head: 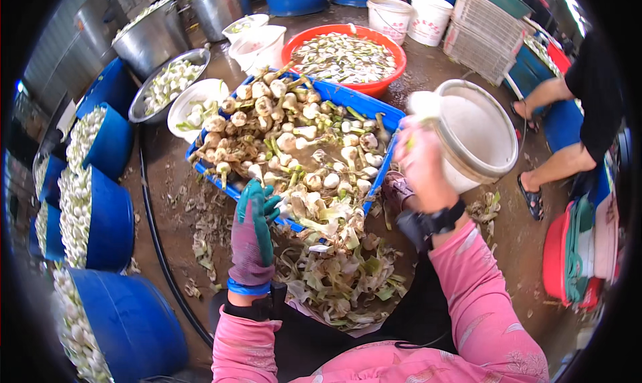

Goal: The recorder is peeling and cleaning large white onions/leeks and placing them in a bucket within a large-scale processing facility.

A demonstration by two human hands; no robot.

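A blue plastic crate (346, 94) stands before me, holding unpeeled garlic bulbs with stems (263, 104) heaped at its back left and paler bulbs lying in murky water. My left hand (253, 232), in a purple and green glove, is at the crate's near left edge with its fingers apart and nothing seen in them. My bare right hand (419, 157), blurred, is past the crate's right rim and holds a white garlic bulb (424, 104) beside a white plastic bucket (476, 127). Peeled garlic skins (341, 282) lie piled between my legs and over the crate's near rim.
A red basin (396, 77) of garlic in water stands behind the crate. Blue tubs (110, 222) full of garlic line the left, and a black hose (155, 232) runs along the wet floor. At right, a person's legs (562, 167) stand near stacked white plastic crates (481, 32).
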